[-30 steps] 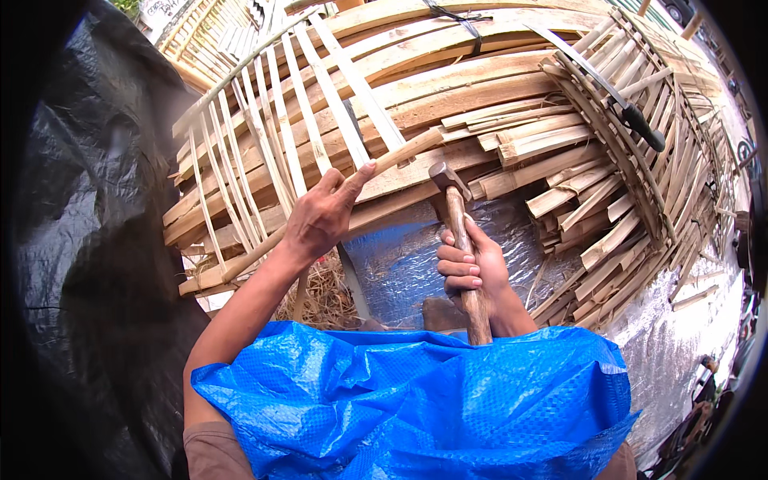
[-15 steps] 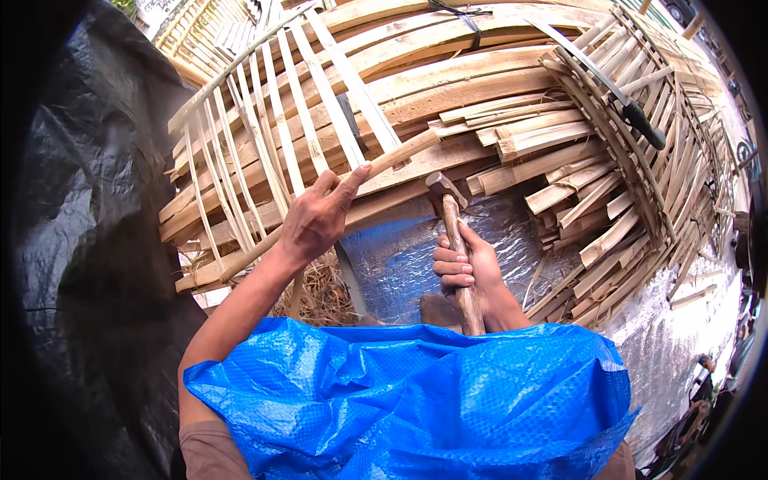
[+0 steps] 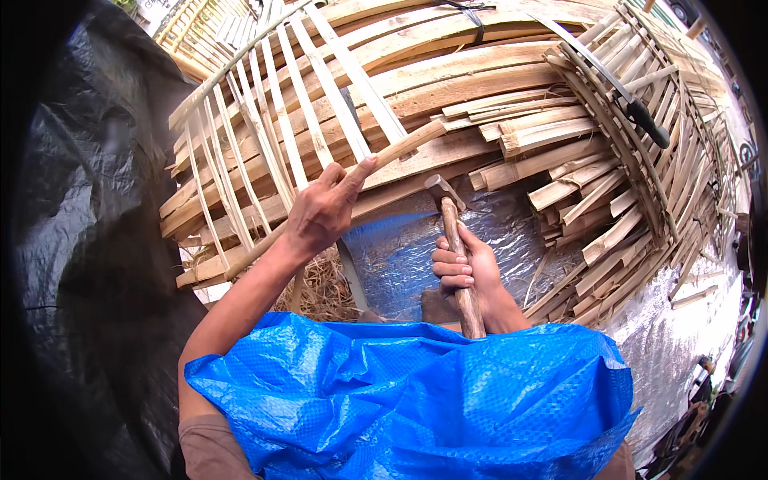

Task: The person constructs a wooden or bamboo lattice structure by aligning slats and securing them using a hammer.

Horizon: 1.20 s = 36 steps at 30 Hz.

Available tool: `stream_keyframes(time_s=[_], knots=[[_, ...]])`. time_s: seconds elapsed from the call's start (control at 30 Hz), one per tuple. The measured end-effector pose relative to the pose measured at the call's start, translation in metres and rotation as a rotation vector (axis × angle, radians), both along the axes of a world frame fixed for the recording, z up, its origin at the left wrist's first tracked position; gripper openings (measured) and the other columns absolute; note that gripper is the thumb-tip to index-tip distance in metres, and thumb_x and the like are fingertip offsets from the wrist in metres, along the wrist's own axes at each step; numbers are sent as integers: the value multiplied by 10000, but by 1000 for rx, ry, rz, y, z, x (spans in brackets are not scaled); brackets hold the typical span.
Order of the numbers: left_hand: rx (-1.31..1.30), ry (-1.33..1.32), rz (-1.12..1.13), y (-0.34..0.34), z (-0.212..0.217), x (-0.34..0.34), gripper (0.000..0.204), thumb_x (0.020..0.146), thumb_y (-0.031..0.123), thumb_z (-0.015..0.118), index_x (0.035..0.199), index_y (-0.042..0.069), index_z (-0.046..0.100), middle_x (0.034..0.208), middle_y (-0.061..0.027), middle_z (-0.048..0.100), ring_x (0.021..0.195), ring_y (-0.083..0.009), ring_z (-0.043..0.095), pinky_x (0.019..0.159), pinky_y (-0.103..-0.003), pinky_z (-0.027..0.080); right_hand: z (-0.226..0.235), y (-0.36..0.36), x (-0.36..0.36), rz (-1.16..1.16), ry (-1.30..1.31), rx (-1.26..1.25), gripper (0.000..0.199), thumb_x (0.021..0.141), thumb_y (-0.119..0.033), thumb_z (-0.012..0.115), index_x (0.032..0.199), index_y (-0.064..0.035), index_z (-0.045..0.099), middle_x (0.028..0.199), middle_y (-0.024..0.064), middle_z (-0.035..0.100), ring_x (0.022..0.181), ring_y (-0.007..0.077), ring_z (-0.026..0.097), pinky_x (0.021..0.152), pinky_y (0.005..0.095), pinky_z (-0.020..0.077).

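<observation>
My left hand (image 3: 326,206) is closed around the near rail (image 3: 408,144) of a slatted bamboo frame, its index finger stretched along the rail. Pale slats (image 3: 326,104) run from that rail up to the far rail (image 3: 232,66), with uneven gaps between them. In my right hand (image 3: 470,268) is a hammer (image 3: 450,216), gripped by its wooden handle with the metal head up. The hammer head is below the near rail and apart from it. The lower end of the handle meets the edge of a blue plastic sheet (image 3: 416,400) over my lap.
Long boards (image 3: 464,80) lie stacked behind the frame. Split bamboo pieces (image 3: 560,172) are piled at the right, beside another slatted panel (image 3: 640,160). A dark-handled long blade (image 3: 608,80) rests there. Shavings (image 3: 320,292) lie below my left hand, and black sheeting (image 3: 96,200) hangs at the left.
My left hand and the frame's near rail have shifted slightly up and to the right. The right hand keeps its grip on the hammer, almost still.
</observation>
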<state>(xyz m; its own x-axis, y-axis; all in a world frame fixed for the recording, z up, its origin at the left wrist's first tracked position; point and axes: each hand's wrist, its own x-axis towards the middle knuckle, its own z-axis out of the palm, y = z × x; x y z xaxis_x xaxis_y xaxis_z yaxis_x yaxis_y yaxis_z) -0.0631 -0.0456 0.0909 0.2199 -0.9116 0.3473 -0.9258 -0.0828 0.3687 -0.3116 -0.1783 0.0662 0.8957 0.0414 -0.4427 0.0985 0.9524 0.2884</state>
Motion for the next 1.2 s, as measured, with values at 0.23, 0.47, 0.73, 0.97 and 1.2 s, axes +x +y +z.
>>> stream_keyframes(time_s=[0.23,0.47,0.73,0.97,1.2], knots=[[-22,-1,7,8,-4,-1,561,955,28,578,1494,156,490,775,-125,536,573,-264,591,511,-422,525,33,11,10,125,-218,-154,454,1076,-493,381,984,-56,458,584,-5,345,415,72,335,284,206,306],[-65,10,-5,6,10,-4,494,962,53,607,1444,145,546,784,-119,546,619,-255,608,534,-410,531,6,1,-5,93,-156,-119,465,1082,-475,368,962,-40,480,591,-5,348,423,69,339,287,209,307],[-123,-119,81,21,62,-3,438,921,68,679,1352,107,616,813,-108,624,643,-263,659,530,-403,546,-3,1,-18,117,27,-246,424,1064,-474,415,910,-87,492,558,-12,339,395,82,326,288,218,268],[-167,-162,145,31,146,6,411,907,8,655,1310,88,638,866,-144,637,727,-314,654,654,-428,534,-13,7,-34,133,121,-272,428,1057,-476,436,898,-83,495,550,-20,342,401,69,326,292,205,273],[-204,-198,303,50,181,10,407,822,182,796,1190,69,664,936,-141,696,831,-312,707,732,-398,563,-7,12,-32,193,182,-353,397,1057,-465,446,903,-102,500,558,-22,346,398,67,320,299,207,272]])
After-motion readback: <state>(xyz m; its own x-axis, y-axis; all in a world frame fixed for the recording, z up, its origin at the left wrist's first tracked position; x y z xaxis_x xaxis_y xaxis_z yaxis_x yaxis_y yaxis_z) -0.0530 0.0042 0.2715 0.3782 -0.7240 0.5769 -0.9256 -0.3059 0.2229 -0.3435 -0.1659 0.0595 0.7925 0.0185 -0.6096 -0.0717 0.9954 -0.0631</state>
